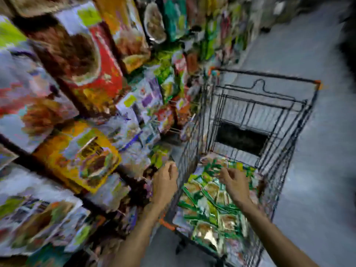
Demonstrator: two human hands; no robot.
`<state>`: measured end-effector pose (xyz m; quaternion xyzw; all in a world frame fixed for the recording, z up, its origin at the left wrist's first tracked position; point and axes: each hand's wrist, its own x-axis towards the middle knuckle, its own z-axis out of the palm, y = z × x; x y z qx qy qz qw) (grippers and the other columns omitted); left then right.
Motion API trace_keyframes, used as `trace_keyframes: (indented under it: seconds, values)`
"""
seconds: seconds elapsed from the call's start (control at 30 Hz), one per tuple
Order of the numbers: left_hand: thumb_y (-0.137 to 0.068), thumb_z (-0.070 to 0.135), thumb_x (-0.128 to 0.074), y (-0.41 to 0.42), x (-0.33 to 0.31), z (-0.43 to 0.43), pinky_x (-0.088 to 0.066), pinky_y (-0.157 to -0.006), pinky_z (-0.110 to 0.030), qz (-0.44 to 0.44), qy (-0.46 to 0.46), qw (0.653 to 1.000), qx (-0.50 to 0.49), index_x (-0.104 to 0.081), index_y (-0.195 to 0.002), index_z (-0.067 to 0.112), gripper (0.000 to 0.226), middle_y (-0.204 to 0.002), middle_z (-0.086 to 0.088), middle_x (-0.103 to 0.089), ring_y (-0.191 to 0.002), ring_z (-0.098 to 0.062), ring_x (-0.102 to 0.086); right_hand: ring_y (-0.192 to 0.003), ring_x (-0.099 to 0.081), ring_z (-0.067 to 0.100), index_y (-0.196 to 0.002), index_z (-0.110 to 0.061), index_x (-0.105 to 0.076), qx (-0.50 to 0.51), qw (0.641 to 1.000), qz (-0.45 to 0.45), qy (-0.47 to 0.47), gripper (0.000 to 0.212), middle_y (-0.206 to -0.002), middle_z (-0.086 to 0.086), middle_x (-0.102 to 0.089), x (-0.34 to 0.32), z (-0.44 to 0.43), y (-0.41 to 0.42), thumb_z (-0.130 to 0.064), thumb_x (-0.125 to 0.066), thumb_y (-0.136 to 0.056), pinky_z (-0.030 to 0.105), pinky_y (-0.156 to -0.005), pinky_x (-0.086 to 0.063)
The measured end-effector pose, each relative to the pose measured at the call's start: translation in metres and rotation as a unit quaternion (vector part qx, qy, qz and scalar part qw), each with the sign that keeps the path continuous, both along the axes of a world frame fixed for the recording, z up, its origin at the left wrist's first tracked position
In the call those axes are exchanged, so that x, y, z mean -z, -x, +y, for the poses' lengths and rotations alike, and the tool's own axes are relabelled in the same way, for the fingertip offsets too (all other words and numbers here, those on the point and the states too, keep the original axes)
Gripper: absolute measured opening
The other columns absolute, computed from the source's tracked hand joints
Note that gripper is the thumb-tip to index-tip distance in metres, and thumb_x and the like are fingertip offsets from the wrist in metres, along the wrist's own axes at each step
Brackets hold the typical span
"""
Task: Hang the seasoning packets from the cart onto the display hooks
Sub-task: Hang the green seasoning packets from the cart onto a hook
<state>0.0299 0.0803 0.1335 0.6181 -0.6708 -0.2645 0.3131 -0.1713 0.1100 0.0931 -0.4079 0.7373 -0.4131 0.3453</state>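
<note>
— Where are the packets?
— The packets lie in a green heap in the cart, under the right hand and back along that forearm. Beyond the fingertips the heap ends and the cart's far half is bare wire.

— And the right hand itself?
— It is low over the heap with its fingers curled down toward a packet. The blur hides whether they pinch it.

— The left hand?
— The left hand is just outside the cart's near-side rim, close to the wire, with its fingers loosely bent. I cannot tell if it holds anything.

— What is to the left of it?
— The display is crowded with hanging packs right up to the knuckles. A few thin hooks show ahead of the left hand, beside the cart wall, and they are smeared.

— How much room is there?
— There is only a narrow gap between the display and the cart rim, and the left hand fills it. To the right of the right hand, past the cart's far wall, is open grey floor.
</note>
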Motion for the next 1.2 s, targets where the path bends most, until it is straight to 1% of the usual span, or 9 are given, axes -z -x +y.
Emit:
trace_keyframes:
  seconds: [0.23, 0.37, 0.53, 0.63, 0.73, 0.87, 0.97, 1.1, 1.2]
  values:
    - [-0.100, 0.014, -0.044, 0.046, 0.128, -0.017, -0.028, -0.057, -0.036, -0.065, -0.147, 0.981, 0.107, -0.060, -0.094, -0.002, 0.024, -0.074, -0.030, -0.057, -0.069, -0.037, -0.057, -0.054, -0.044, 0.021, -0.053, -0.015, -0.046, 0.099, 0.981, 0.044, -0.162, 0.045, -0.051, 0.006, -0.045, 0.126, 0.045, 0.035, -0.018, -0.050, -0.098, 0.031, -0.057, -0.029]
    - [-0.098, 0.011, -0.044, 0.056, 0.186, -0.035, -0.038, -0.063, -0.037, -0.082, -0.206, 0.968, 0.115, -0.062, -0.100, -0.004, 0.024, -0.085, -0.028, -0.063, -0.079, -0.036, -0.060, -0.071, -0.060, 0.028, -0.078, -0.010, -0.062, 0.144, 0.962, 0.041, -0.230, 0.028, -0.075, 0.013, -0.064, 0.185, 0.044, 0.041, -0.023, -0.047, -0.098, 0.036, -0.066, -0.048]
    - [-0.098, 0.009, -0.044, 0.076, 0.240, -0.064, -0.040, -0.066, -0.035, -0.080, -0.232, 0.961, 0.125, -0.062, -0.100, -0.005, 0.023, -0.095, -0.026, -0.064, -0.086, -0.036, -0.060, -0.075, -0.059, 0.022, -0.103, -0.007, -0.063, 0.182, 0.951, 0.049, -0.244, 0.020, -0.092, 0.011, -0.067, 0.233, 0.026, 0.057, -0.018, -0.046, -0.099, 0.038, -0.071, -0.051]
    - [-0.098, 0.011, -0.046, 0.100, 0.268, -0.080, -0.047, -0.084, -0.038, -0.108, -0.233, 0.953, 0.162, -0.058, -0.117, -0.002, 0.026, -0.115, -0.021, -0.061, -0.105, -0.033, -0.057, -0.100, -0.060, 0.029, -0.115, 0.001, -0.060, 0.191, 0.949, 0.109, -0.227, 0.027, -0.114, 0.018, -0.063, 0.254, 0.010, 0.075, -0.017, -0.053, -0.097, 0.035, -0.085, -0.047]
    - [-0.099, 0.019, -0.047, 0.125, 0.292, -0.087, -0.040, -0.098, -0.042, -0.145, -0.245, 0.941, 0.181, -0.045, -0.135, 0.002, 0.040, -0.136, -0.017, -0.048, -0.125, -0.032, -0.043, -0.122, -0.043, 0.033, -0.124, 0.003, -0.051, 0.183, 0.939, 0.151, -0.250, 0.038, -0.128, 0.021, -0.051, 0.273, 0.000, 0.091, -0.021, -0.057, -0.095, 0.035, -0.102, -0.035]
    - [-0.097, 0.024, -0.051, 0.149, 0.313, -0.088, -0.026, -0.110, -0.044, -0.186, -0.242, 0.934, 0.184, -0.029, -0.142, 0.002, 0.055, -0.149, -0.018, -0.029, -0.138, -0.031, -0.024, -0.123, -0.040, 0.031, -0.130, 0.002, -0.044, 0.166, 0.937, 0.136, -0.276, 0.055, -0.131, 0.019, -0.045, 0.292, -0.007, 0.105, -0.030, -0.064, -0.090, 0.034, -0.103, -0.033]
    - [-0.092, 0.025, -0.060, 0.159, 0.323, -0.092, -0.026, -0.109, -0.041, -0.211, -0.228, 0.936, 0.167, -0.026, -0.143, 0.002, 0.065, -0.145, -0.016, -0.031, -0.134, -0.031, -0.028, -0.112, -0.048, 0.025, -0.126, 0.001, -0.048, 0.176, 0.940, 0.116, -0.270, 0.056, -0.126, 0.018, -0.051, 0.297, -0.010, 0.110, -0.031, -0.070, -0.085, 0.027, -0.091, -0.037]
    - [-0.076, 0.017, -0.079, 0.166, 0.324, -0.104, -0.038, -0.098, -0.042, -0.180, -0.288, 0.934, 0.115, -0.041, -0.134, 0.003, 0.071, -0.136, -0.018, -0.046, -0.126, -0.035, -0.042, -0.125, -0.039, 0.035, -0.135, -0.001, -0.040, 0.201, 0.920, 0.132, -0.310, 0.084, -0.132, 0.021, -0.045, 0.292, -0.015, 0.115, -0.039, -0.081, -0.072, 0.038, -0.103, -0.034]
    - [-0.066, 0.013, -0.086, 0.164, 0.320, -0.116, -0.044, -0.080, -0.034, -0.116, -0.371, 0.917, 0.087, -0.059, -0.111, -0.001, 0.054, -0.108, -0.013, -0.061, -0.108, -0.028, -0.055, -0.119, -0.046, 0.034, -0.127, -0.003, -0.048, 0.195, 0.899, 0.135, -0.368, 0.087, -0.127, 0.020, -0.049, 0.281, -0.022, 0.121, -0.046, -0.085, -0.062, 0.041, -0.099, -0.042]
